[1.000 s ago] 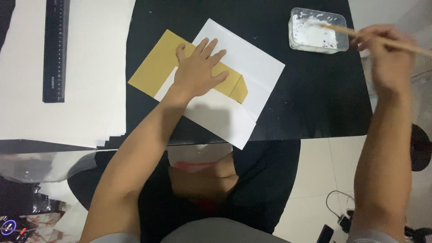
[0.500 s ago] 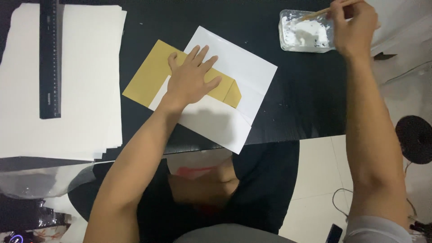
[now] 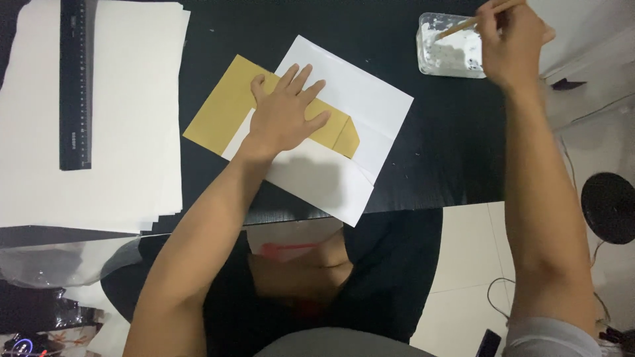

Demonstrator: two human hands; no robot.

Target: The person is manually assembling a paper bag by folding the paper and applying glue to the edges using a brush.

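Observation:
My left hand [image 3: 286, 114] lies flat, fingers spread, on a folded mustard-yellow paper [image 3: 221, 109] that rests partly on a white sheet [image 3: 344, 99] on the black table [image 3: 423, 145]. My right hand [image 3: 512, 39] is at the far right and grips a thin wooden stick [image 3: 463, 25]. The stick's tip dips into a clear plastic tub of white paste [image 3: 450, 47].
A stack of large white sheets [image 3: 126, 132] covers the table's left side, with a black ruler [image 3: 75, 86] lying on it. The table's front edge runs near my body. A round black object [image 3: 610, 206] and cables sit on the floor at right.
My right hand has moved left from beyond the tub and brought the stick's tip down into the white paste. My left hand stays pressed on the yellow paper.

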